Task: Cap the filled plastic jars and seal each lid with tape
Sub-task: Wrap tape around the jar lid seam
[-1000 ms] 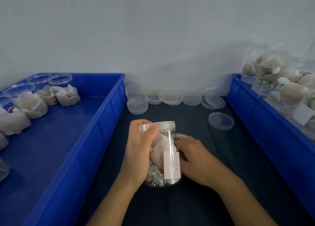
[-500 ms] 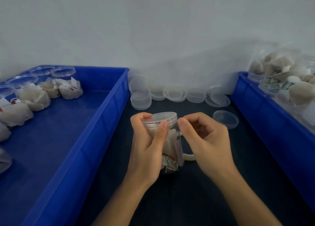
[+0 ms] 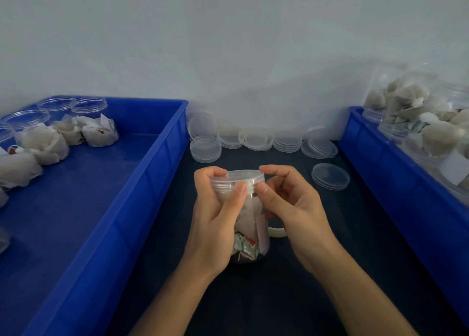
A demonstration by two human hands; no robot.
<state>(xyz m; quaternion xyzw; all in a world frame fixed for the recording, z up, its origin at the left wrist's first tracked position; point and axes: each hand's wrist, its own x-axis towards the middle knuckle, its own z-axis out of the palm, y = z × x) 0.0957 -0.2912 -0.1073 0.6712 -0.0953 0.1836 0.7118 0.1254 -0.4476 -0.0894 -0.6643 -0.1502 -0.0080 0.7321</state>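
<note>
A clear plastic jar (image 3: 250, 224) filled with white sachets stands on the dark table at the centre, with a clear lid (image 3: 243, 177) on top. My left hand (image 3: 215, 219) grips the jar's left side, thumb on the rim of the lid. My right hand (image 3: 291, 208) is curled round the right side of the lid, forefinger over its far edge and thumb pressed just below the lid. A roll of tape (image 3: 276, 231) shows as a whitish ring behind my right hand, mostly hidden.
A blue bin (image 3: 142, 183) on the left holds several open filled jars (image 3: 38, 137). A second blue bin (image 3: 396, 173) on the right is piled with filled jars (image 3: 426, 122). Stacks of spare lids (image 3: 256, 139) line the wall, one stack (image 3: 330, 176) lying nearer.
The jar went from tilted toward me to upright. My right hand rose from the jar's lower side to the lid, and my left thumb moved up to the lid's rim.
</note>
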